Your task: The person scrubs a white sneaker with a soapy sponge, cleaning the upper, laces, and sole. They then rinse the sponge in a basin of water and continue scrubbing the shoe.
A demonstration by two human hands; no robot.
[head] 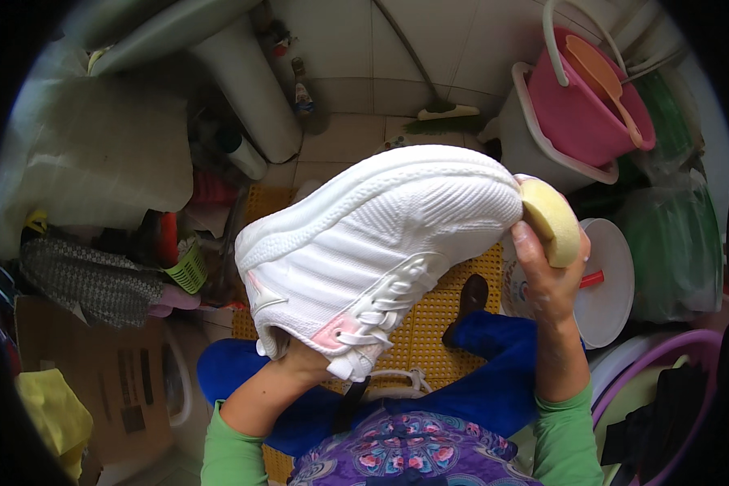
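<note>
A white knitted sneaker (364, 231) with white laces and pink patches fills the middle of the view, lying on its side in the air with its sole edge upward. My left hand (307, 361) is inside the shoe's collar and holds it up; its fingers are hidden in the shoe. At the toe, my right hand (550, 261) grips a pale yellow sponge (550, 222), which touches or nearly touches the toe's edge. White suds cling to the right fingers and wrist.
Yellow perforated mats (425, 322) cover the floor below. At right are a pink bucket (583, 109) with an orange scoop (598, 70), a white lid (607, 285) and a purple-rimmed basin (714, 358). A broom (449, 112) leans behind; a cardboard box (97, 364) and a green basket (188, 270) are at left.
</note>
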